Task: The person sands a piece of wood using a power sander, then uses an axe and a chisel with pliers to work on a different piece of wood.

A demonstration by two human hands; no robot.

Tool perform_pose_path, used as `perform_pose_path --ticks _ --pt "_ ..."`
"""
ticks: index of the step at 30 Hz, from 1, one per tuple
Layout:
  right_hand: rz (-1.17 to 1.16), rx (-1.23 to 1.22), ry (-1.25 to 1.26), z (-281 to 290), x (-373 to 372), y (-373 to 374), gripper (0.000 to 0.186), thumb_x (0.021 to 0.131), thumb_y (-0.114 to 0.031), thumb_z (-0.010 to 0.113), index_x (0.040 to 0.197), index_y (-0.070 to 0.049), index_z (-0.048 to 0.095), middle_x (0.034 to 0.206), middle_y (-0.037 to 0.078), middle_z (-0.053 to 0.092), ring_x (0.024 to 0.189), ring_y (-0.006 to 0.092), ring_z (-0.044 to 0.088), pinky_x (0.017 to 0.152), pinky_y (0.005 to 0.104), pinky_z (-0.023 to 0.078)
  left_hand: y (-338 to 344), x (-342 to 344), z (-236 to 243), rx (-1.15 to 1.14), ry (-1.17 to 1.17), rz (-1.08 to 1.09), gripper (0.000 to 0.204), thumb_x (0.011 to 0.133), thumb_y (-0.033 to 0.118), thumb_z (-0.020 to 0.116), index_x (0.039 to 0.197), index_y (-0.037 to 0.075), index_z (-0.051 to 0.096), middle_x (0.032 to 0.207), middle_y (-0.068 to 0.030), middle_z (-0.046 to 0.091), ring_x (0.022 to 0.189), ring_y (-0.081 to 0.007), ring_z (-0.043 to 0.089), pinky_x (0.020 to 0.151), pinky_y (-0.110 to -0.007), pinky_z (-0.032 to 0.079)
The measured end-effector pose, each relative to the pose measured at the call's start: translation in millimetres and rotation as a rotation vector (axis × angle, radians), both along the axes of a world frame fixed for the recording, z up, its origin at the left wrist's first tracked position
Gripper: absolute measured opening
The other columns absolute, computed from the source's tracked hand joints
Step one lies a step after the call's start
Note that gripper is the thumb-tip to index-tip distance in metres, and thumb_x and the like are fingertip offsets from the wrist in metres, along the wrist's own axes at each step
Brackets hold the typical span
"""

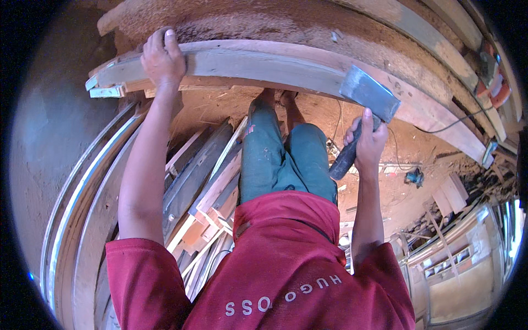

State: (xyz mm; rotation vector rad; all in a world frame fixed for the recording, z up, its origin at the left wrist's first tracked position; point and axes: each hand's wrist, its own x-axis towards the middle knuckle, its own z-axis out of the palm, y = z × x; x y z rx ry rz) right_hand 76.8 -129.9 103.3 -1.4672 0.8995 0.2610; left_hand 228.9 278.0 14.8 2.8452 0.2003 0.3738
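A long wooden beam (258, 65) stretches across in front of me, with one pale planed face and a reddish top edge. Near its left end, my left hand (164, 59) is closed over the beam; some of its fingertips are hidden behind the far side. My right hand (369, 140) is wrapped round the dark handle (347, 155) of a hatchet, thumb pointing up along it. The hatchet's broad grey metal head (369, 93) is over the beam's near edge, right of the middle; I cannot tell whether it touches the wood.
Offcuts and planks (201, 159) are piled to my left below the beam. Long boards (82, 181) lean at the far left. Sawdust-covered timber (264, 22) lies beyond the beam. An orange power tool (498, 91) sits far right, its cord (456, 122) crossing the beam.
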Motion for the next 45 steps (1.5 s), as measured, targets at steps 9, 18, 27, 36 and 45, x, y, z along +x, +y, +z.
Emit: perform_pose_path --ticks 9,18,27,36,45 --pt "-0.041 -0.051 0.059 15.7 4.3 23.2 0.036 0.104 -0.03 0.053 0.078 -0.004 0.049 0.058 0.005 0.049 0.043 0.015 0.051 0.041 0.0305 0.045 4.4 -2.8 1.9 -0.132 -0.139 -0.032 0.043 0.099 0.038 0.033 0.106 0.013 0.067 0.1 -0.0081 0.066 0.098 -0.0301 0.061 0.083 -0.043 0.042" --pt "0.284 -0.02 0.035 -5.1 27.7 133.8 0.036 0.104 -0.028 0.054 0.08 -0.002 0.051 0.061 0.005 0.052 0.046 0.0136 0.054 0.044 0.029 0.046 8.0 -6.5 0.6 -0.29 -0.22 -0.043 0.05 0.096 0.04 0.031 0.108 0.007 0.068 0.103 -0.0141 0.066 0.102 -0.034 0.061 0.087 -0.042 0.043" --pt "0.156 -0.02 -0.285 -19.4 30.8 224.0 0.026 0.103 -0.022 0.055 0.091 0.002 0.054 0.071 0.008 0.057 0.054 0.0157 0.058 0.051 0.0289 0.048 22.3 -8.8 2.9 -0.828 -0.315 0.037 0.058 0.094 0.043 0.033 0.113 -0.004 0.061 0.112 -0.0152 0.061 0.107 -0.0269 0.056 0.097 -0.037 0.04" --pt "0.133 -0.116 -0.262 -27.7 24.4 239.6 0.018 0.102 -0.015 0.056 0.092 0.0 0.055 0.071 0.006 0.059 0.056 0.0125 0.057 0.053 0.0271 0.047 29.0 -11.2 -1.0 -0.881 -0.343 0.059 0.06 0.093 0.046 0.034 0.112 -0.005 0.06 0.109 -0.0149 0.06 0.107 -0.0266 0.055 0.094 -0.037 0.041" --pt "0.253 -0.207 -0.197 -20.3 30.4 249.0 0.016 0.102 -0.014 0.056 0.099 0.0 0.052 0.073 0.005 0.057 0.056 0.0115 0.056 0.053 0.0267 0.048 42.1 -13.6 3.4 -1.087 -0.404 0.111 0.049 0.095 0.034 0.037 0.116 -0.002 0.061 0.114 -0.0156 0.062 0.108 -0.0264 0.058 0.097 -0.038 0.043"
